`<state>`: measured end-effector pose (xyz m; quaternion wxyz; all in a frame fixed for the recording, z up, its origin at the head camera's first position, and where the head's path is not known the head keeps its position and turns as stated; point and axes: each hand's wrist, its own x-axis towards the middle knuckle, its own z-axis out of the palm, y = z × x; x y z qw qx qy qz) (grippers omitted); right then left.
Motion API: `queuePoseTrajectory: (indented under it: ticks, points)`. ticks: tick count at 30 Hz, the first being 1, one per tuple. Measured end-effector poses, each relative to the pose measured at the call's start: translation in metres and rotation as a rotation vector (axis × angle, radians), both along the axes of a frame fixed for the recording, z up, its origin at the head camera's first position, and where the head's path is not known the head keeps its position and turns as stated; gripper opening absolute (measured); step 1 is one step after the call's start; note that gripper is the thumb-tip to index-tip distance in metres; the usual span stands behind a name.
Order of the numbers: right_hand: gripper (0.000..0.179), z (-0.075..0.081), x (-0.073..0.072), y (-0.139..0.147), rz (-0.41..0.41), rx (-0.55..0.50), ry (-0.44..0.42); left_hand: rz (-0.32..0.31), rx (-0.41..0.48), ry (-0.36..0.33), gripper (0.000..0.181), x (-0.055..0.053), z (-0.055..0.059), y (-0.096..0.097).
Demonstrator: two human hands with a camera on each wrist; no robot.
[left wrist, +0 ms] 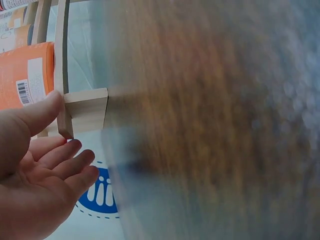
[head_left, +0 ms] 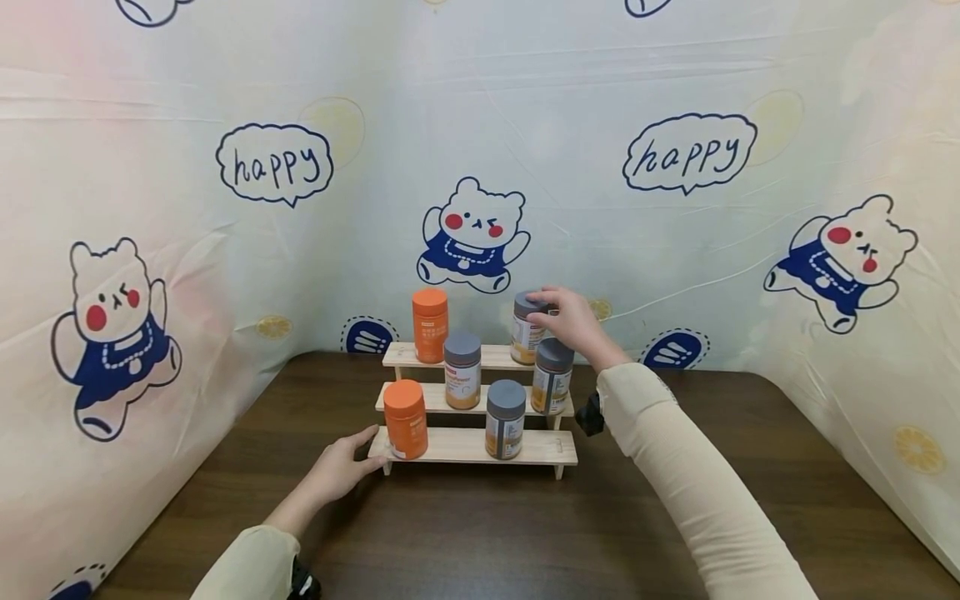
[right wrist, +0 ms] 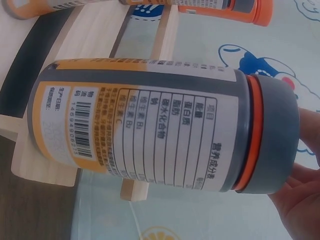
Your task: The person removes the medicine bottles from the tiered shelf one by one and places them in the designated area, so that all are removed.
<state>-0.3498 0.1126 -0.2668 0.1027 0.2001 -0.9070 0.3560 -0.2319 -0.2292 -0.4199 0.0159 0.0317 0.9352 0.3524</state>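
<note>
A three-tier wooden display stand (head_left: 457, 447) holds several supplement bottles. My left hand (head_left: 339, 472) grips the left end of the bottom tier; in the left wrist view the thumb lies at the board's edge and the fingers curl by its end. At the back right of the top tier, my right hand (head_left: 576, 323) holds the grey cap of a bottle (head_left: 527, 340). Just in front of that bottle, another grey-capped bottle (head_left: 553, 390) stands on the middle tier. This nearer bottle (right wrist: 170, 125) fills the right wrist view and hides most of the hand.
Orange bottles stand on the left of the top tier (head_left: 431, 329) and bottom tier (head_left: 406, 425). More grey-capped bottles are on the middle tier (head_left: 462, 375) and bottom tier (head_left: 505, 425). The dark wooden table (head_left: 465, 533) meets a printed cloth backdrop (head_left: 480, 108).
</note>
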Motion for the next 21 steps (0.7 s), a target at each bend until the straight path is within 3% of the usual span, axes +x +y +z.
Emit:
queuePoseTrajectory:
  ticks: [21]
  points:
    - [0.033, -0.0033, -0.0042, -0.0001, -0.030, -0.053, 0.016, 0.008, 0.005, -0.019, 0.060, -0.0016, 0.0023, -0.0011]
